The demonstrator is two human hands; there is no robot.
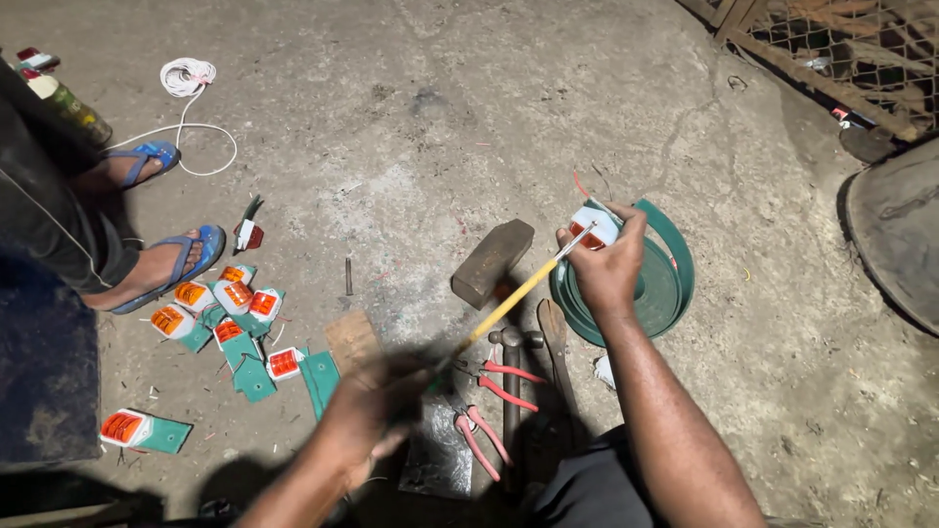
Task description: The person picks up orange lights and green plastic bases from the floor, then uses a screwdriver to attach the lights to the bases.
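Yellow plastic catches the light along the long, thin screwdriver [509,303] that your left hand [367,416] grips by the handle, low and near in the scene; that hand is blurred, but its fingers are wrapped tight around the handle. The metal tip reaches up and to the right, touching the small white lamp unit with an orange lens [593,228] that your right hand [608,266] clamps between thumb and fingers. Your two hands are well apart, joined only by the tool. Right behind your right hand lies a coiled roll of green plastic strip [675,284] on the grey concrete floor [440,108]. Just left of that hand rests a heavy block-headed hammer [492,262], and nearer to you lie pink-handled pliers [509,386] beside a second pink-handled pair [477,440], close to a crumpled sheet of silvery foil [438,455]. Further left, a scatter of matching white lamps with orange lenses [230,305] sits among cut green strip pieces [321,379], with one more lamp on a green piece [142,430] off at the near left. Another person's feet in blue flip-flop sandals [171,256] stand at the far left, with a coil of white cord [186,78] beyond them.
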